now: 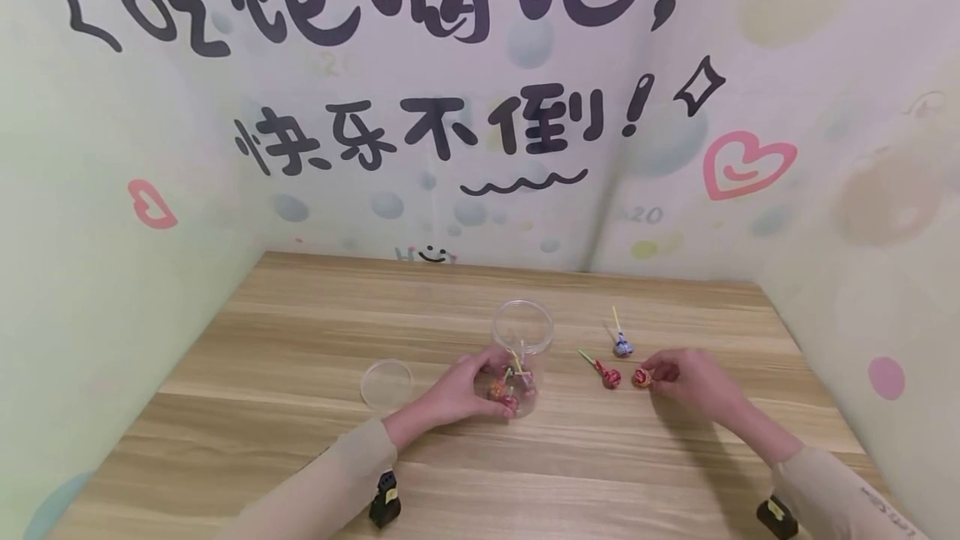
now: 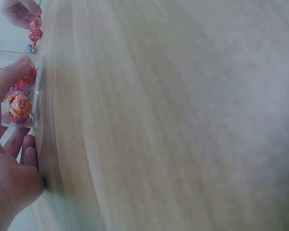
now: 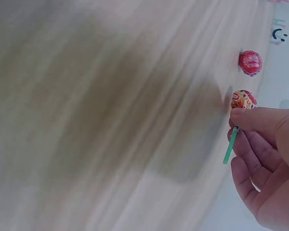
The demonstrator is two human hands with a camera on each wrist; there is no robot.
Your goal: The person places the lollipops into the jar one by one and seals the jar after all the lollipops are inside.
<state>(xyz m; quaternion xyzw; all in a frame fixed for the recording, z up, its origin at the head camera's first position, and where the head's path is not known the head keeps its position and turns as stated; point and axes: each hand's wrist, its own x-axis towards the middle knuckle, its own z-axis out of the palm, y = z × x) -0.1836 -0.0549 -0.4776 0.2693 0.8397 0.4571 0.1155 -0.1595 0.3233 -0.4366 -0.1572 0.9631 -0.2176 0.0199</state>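
Observation:
My left hand (image 1: pixel 461 390) curls round a clear plastic jar (image 1: pixel 522 351) standing open-topped on the table. Several wrapped lollipops (image 2: pixel 20 104) lie inside it, orange and red ones showing. To the right, my right hand (image 1: pixel 697 386) pinches a lollipop (image 3: pixel 243 99) in an orange-and-red wrapper between thumb and finger; its green stick (image 3: pixel 230 146) pokes out below the thumb. Just left of that hand lies a red lollipop (image 1: pixel 612 378) with a green stick. Behind it is a blue-wrapped lollipop (image 1: pixel 623 347) with a yellow stick.
A clear round lid (image 1: pixel 387 385) lies flat left of the jar. The wooden table (image 1: pixel 315 315) meets a printed wall (image 1: pixel 450 215) at the back and walls on both sides. Small black devices (image 1: pixel 386 500) sit at both wrists.

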